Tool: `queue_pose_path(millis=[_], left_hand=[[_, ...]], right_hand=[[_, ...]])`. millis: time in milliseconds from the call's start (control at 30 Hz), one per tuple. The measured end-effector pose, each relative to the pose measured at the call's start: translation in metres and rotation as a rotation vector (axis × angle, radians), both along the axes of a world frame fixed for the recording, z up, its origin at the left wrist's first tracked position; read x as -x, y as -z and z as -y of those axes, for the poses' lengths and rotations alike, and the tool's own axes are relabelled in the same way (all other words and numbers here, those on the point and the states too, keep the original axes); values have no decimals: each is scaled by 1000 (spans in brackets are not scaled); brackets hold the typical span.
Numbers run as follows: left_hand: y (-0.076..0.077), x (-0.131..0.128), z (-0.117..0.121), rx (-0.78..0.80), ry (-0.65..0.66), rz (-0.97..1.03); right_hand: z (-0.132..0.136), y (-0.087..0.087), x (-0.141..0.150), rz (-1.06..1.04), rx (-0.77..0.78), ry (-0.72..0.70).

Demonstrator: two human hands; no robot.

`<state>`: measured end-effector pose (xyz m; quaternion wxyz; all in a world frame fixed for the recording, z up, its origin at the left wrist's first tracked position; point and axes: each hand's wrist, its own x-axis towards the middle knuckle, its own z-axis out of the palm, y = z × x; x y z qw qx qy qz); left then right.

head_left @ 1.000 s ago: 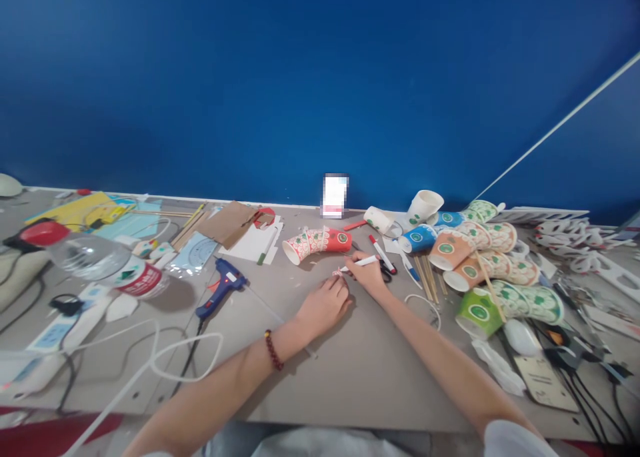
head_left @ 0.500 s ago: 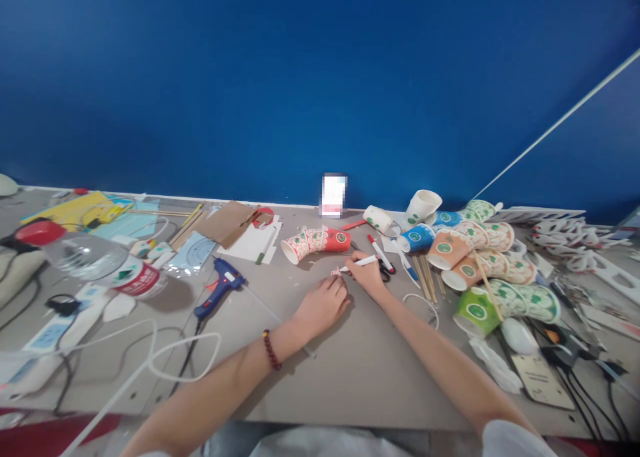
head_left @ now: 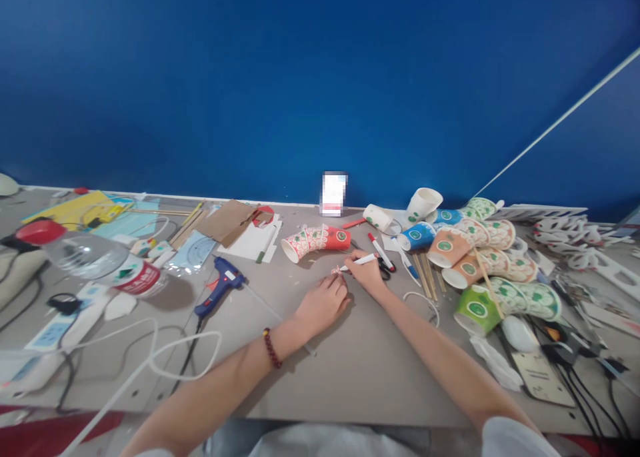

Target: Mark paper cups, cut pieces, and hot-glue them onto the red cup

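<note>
My right hand (head_left: 366, 274) is closed around a white marker (head_left: 368, 258), its tip pointing left. The tip meets a small red-and-white paper piece (head_left: 335, 270) just above my left fingertips. My left hand (head_left: 324, 302) rests on the table with its fingers curled and pressed together at the lower edge of that piece. Just beyond both hands lies a bent row of red patterned paper cups (head_left: 320, 241), joined end to end. Right of my right hand are a red-capped marker (head_left: 381, 252) and scissors with black handles (head_left: 386, 269).
A blue glue gun (head_left: 221, 288) and a red-capped water bottle (head_left: 107, 257) lie left, near a power strip (head_left: 47, 337) and looping cables. Several joined cup rows, including a green cup (head_left: 477, 309), crowd the right. Wooden sticks (head_left: 426, 277) lie beside them. A bright phone (head_left: 333, 194) stands at the back.
Both hands keep almost the same place. The marker in my right hand has shifted very slightly; nothing has been taken up or let go.
</note>
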<state>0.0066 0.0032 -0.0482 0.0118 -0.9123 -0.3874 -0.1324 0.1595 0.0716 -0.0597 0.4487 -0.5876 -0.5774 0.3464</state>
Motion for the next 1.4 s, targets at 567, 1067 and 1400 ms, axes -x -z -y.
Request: queue_pose_path(millis=[567,1067,1400], left_hand=[[2,1,-1,-101,-1,49],[3,0,4,-102,-42,-26],[1,0,4,-99,-41,-46]], right_hand=[[7,-6,-3,-62,-17,28],[3,-1,1,9,-3,-43],[4,-6,2,34,-6,-34]])
